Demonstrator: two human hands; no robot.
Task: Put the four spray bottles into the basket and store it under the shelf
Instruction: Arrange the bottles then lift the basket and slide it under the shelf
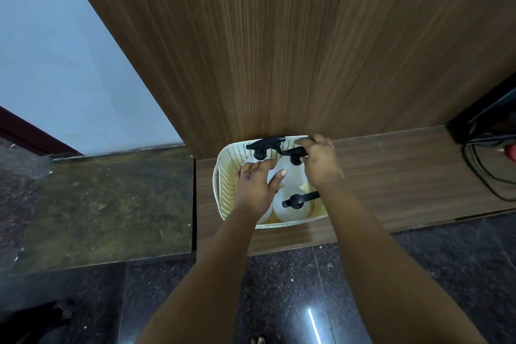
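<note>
I am settling the spray bottles (290, 205) upright inside the basket (223, 176) on the wooden ledge (391, 165), left hand (255, 186) fingers spread, right hand (319, 165) pinching the far-right trigger head (294, 152), keeping nozzles below the rim.

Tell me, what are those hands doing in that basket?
A person is packing spray bottles into a cream basket that sits on a low wooden ledge against a wood panel. The right hand is on the black trigger top of the far-right bottle. The left hand reaches in over the left-side bottles. Three black spray tops show; a fourth may be hidden under that hand. The basket is only partly tucked in.
</note>
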